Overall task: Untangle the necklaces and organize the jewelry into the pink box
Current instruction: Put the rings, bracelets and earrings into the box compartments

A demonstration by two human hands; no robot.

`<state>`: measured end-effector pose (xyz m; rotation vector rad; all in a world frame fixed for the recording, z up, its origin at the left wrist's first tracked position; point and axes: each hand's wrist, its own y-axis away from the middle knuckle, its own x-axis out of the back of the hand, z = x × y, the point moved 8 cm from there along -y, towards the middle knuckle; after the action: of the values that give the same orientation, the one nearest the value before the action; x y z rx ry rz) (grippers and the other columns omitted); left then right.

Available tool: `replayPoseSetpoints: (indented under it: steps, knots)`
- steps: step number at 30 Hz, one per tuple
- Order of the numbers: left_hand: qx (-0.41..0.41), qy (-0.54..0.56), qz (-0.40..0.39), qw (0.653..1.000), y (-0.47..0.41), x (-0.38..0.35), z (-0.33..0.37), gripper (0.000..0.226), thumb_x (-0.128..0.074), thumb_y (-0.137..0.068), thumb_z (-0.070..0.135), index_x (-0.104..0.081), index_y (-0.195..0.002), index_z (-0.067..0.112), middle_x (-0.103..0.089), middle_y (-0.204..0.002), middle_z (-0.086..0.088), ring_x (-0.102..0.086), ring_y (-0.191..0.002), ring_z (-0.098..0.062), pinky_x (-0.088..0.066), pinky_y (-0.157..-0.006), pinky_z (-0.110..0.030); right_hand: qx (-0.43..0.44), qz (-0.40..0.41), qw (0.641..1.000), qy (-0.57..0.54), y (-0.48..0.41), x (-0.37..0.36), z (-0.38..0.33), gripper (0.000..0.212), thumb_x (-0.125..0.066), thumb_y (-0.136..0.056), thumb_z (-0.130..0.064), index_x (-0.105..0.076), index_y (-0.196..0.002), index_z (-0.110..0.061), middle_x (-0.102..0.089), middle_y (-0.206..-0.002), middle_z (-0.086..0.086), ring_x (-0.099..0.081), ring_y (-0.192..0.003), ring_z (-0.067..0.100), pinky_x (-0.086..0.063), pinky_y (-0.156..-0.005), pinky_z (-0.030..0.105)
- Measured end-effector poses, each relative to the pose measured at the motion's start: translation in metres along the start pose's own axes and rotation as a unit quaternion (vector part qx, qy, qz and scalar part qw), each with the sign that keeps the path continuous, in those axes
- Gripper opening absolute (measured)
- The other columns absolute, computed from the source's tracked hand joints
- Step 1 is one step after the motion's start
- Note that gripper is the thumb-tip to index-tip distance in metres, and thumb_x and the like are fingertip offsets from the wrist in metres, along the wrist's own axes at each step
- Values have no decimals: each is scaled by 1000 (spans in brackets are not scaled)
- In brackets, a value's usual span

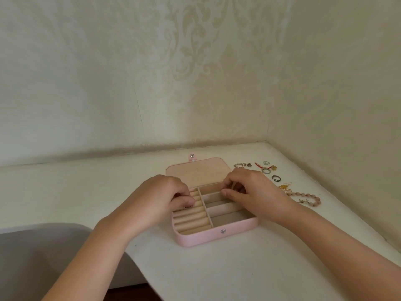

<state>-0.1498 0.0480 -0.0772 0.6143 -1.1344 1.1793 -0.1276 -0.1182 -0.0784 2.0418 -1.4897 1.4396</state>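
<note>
The pink box (217, 237) lies open on the white table, lid (198, 171) folded back. Its left side holds beige ring rolls (191, 220); its right side has several compartments (230, 218). My left hand (158, 198) pinches a small silver ring (188, 206) over the ring rolls. My right hand (251, 192) hovers over the back right compartment with fingers curled; anything between them is hidden. To the right of the box lie a pink bead necklace (303, 195), a chain bracelet (243, 165), a dark ring (276, 178), a grey ring (266, 170) and gold earrings (284, 186).
The table sits in a corner, with papered walls close behind and to the right of the jewelry. A grey rounded seat (32, 257) lies below the table's curved front-left edge. A red cord piece (259, 166) and a small silver ring (266, 163) lie near the back.
</note>
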Motion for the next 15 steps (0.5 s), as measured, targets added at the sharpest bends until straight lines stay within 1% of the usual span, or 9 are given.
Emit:
replayPoseSetpoints:
  steps: [1,3,5,7,9,12,14,15]
  knots:
    - [5,-19,-23,1000,-2,-2,1,18,-63,-87,39,-73,-82,25,-67,-78,5,-60,-74,-11,-46,-70,-30,-1,0,1000,-2,0,0,0,8,-62,-89,-22,-67,-91,-17,-62,-91,-7,-55,-81,7,-41,-71,15]
    - [22,-39,-59,997,-7,-4,3,19,-67,-84,39,-73,-79,23,-68,-76,3,-58,-68,-12,-42,-63,-27,-2,0,1000,-3,0,1,-1,8,-62,-89,-21,-67,-94,-18,-62,-91,-8,-54,-80,4,-40,-70,12]
    - [40,-48,-86,994,-13,-4,6,18,-70,-81,37,-73,-78,19,-68,-75,-1,-53,-64,-11,-37,-59,-26,0,-2,1000,-2,1,0,-1,8,-62,-89,-21,-67,-95,-19,-62,-91,-8,-54,-81,3,-41,-71,12]
    - [53,-50,-109,991,-16,-4,9,19,-70,-82,34,-74,-81,16,-68,-74,-4,-51,-62,-11,-35,-56,-24,1,-5,1000,-5,1,0,0,7,-62,-89,-21,-66,-95,-20,-61,-92,-8,-55,-82,3,-42,-71,13]
    - [55,-54,-142,987,-18,-4,12,16,-68,-84,30,-74,-82,15,-65,-69,3,-49,-57,-6,-34,-52,-18,-1,-11,1000,-7,1,0,1,6,-61,-89,-22,-65,-94,-21,-61,-92,-8,-55,-82,3,-43,-73,15]
    - [59,-47,-201,977,-23,-4,12,15,-69,-84,27,-71,-71,20,-59,-58,13,-49,-55,1,-32,-46,-8,4,-16,1000,0,0,-1,2,7,-61,-89,-21,-65,-95,-21,-61,-93,-8,-56,-83,4,-44,-74,16]
    - [68,-31,-232,970,-29,-5,11,19,-74,-80,30,-69,-63,23,-59,-50,14,-51,-52,3,-34,-46,-6,8,-14,1000,1,0,-1,2,7,-61,-89,-22,-65,-95,-21,-61,-93,-9,-56,-83,3,-43,-74,15]
    - [76,-19,-245,966,-32,-7,10,18,-76,-78,31,-70,-63,23,-60,-50,14,-51,-51,3,-35,-48,-7,9,-14,1000,1,0,-1,2,7,-61,-89,-22,-65,-95,-22,-60,-93,-10,-55,-83,3,-43,-73,15]
